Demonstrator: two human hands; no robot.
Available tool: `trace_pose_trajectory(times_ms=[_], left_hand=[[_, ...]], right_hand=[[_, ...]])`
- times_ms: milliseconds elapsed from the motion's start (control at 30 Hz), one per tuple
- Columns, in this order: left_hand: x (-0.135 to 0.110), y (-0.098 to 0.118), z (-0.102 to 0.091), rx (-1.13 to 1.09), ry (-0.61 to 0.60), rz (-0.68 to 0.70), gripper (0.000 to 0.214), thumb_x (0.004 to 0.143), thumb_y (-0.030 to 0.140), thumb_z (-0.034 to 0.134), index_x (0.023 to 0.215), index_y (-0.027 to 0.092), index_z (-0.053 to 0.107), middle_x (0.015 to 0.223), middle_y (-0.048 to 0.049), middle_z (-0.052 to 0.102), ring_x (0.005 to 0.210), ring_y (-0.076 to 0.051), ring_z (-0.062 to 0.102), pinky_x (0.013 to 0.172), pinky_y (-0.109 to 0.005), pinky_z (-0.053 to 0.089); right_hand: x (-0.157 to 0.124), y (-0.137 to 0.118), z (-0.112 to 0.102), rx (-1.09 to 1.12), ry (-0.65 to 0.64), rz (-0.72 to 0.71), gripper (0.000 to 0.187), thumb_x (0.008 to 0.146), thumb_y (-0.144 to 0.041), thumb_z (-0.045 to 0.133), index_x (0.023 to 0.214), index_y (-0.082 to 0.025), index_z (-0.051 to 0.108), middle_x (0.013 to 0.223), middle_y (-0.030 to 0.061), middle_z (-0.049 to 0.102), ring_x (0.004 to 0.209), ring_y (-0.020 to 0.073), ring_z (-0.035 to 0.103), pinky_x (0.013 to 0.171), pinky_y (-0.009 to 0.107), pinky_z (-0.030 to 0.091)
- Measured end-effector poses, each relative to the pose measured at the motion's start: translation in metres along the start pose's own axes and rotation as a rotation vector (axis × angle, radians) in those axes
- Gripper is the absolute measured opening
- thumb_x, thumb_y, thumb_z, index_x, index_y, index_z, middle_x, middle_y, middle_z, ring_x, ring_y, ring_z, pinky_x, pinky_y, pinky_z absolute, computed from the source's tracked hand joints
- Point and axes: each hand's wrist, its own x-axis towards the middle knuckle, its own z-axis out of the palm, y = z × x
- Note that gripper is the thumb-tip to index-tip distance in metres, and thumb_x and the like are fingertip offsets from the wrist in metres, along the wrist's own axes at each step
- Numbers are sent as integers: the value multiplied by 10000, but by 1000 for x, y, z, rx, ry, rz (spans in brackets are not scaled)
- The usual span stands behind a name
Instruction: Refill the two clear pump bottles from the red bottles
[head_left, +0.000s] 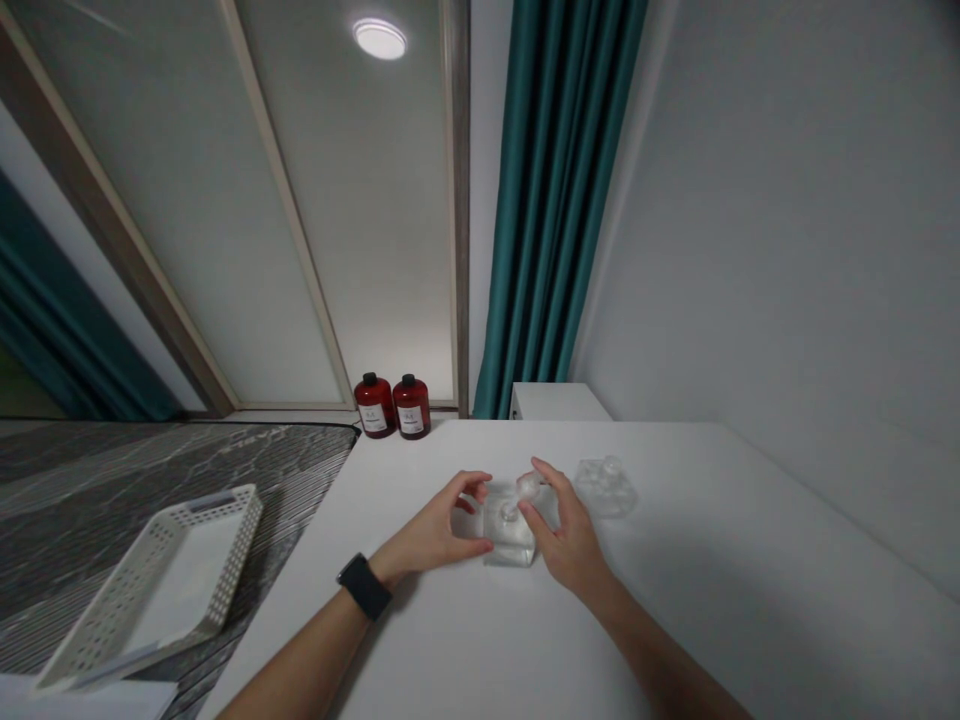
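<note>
Clear bottle (510, 542) at centre frame gripped by left hand (437, 535), right hand (568, 540) pinching its round stopper (527, 487); the slick stopper may slip and strike the table (697, 610).

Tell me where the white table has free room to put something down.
Free: the wide right part of the table, between the second clear bottle and the wall; also the strip between the red bottles and the left hand. Crowded: the middle, where left hand and right hand grip the clear bottle and its round stopper.
</note>
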Motion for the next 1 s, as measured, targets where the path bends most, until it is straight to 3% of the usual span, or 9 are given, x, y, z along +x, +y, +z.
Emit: trace_pose_trajectory(times_ms=[200, 633, 767, 1000], left_hand=[[0, -2, 0, -3, -2, 0, 714, 730, 153, 773, 1353, 231, 433, 1193, -72, 538, 1136, -249, 545, 995, -434, 470], [0, -2, 1, 9, -5, 5, 716, 727, 144, 773, 1352, 237, 435, 1206, -68, 530, 1131, -243, 541, 991, -416, 464], [0, 1, 0, 4, -8, 0, 708, 723, 142, 770, 1344, 225, 441, 1186, -72, 531, 1134, -248, 535, 982, -417, 464], [0, 1, -1, 3, -9, 1, 705, 726, 149, 766, 1347, 230, 442, 1181, -72, 532, 1131, -249, 539, 984, -423, 462]], right_hand=[[-1, 4, 2, 17, 44, 12, 442, 926, -250, 599, 1359, -260, 511, 1235, 91, 645, 1148, 241, 621, 1020, 426, 500], [-2, 1, -1, -73, 164, -131, 475, 930, -217, 590, 1390, -259, 483, 1179, 96, 642, 1085, 241, 643, 917, 409, 557], [-5, 4, 1, -78, 219, -85, 498, 926, -238, 598, 1405, -246, 461, 1263, 117, 615, 1138, 257, 622, 988, 451, 514], [-6, 8, 3, 23, 196, 54, 531, 926, -292, 602, 1426, -255, 428, 1306, 128, 591, 1124, 261, 623, 1017, 489, 483]])
